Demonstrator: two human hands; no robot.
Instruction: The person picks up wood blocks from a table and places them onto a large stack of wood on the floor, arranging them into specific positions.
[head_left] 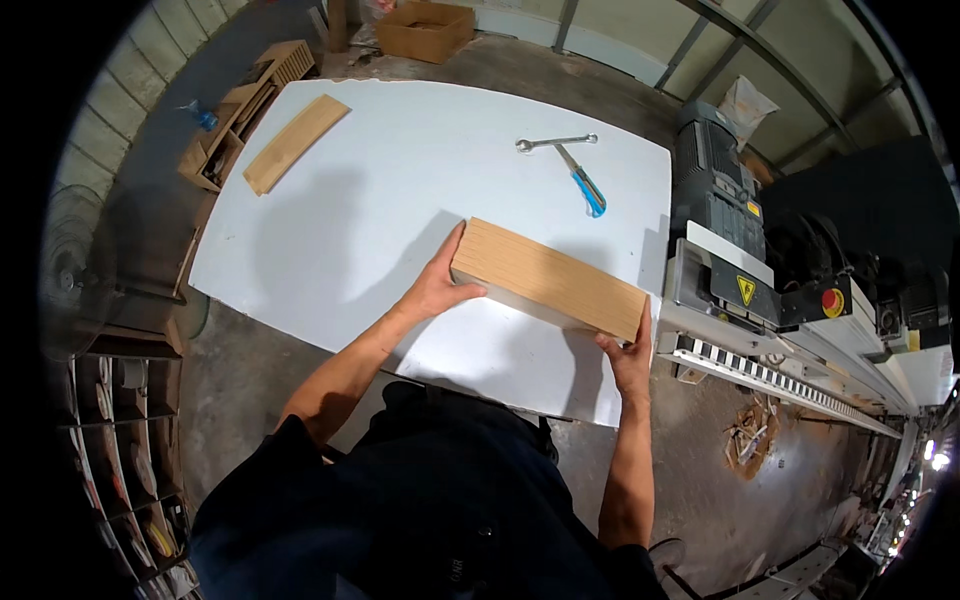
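A long rectangular wooden block (552, 277) with a light-brown grained top lies tilted across the front of the white table, its right end nearer to me. My left hand (440, 282) grips its left end, thumb along the near side and fingers round the end. At the other end my right hand (629, 360) holds it, thumb on the near side and fingers along the right edge. Whether the block's underside touches the table is hidden. Beyond it lie a steel wrench (556, 143) and a utility knife (586, 190) with a blue handle.
A flat wooden strip (297, 143) rests at the far left of the white table (400, 150). Close on the right stands a grey machine (715, 180) with a red button and a long rail (780, 380). Shelves (130, 460) and a fan (75, 270) are at left.
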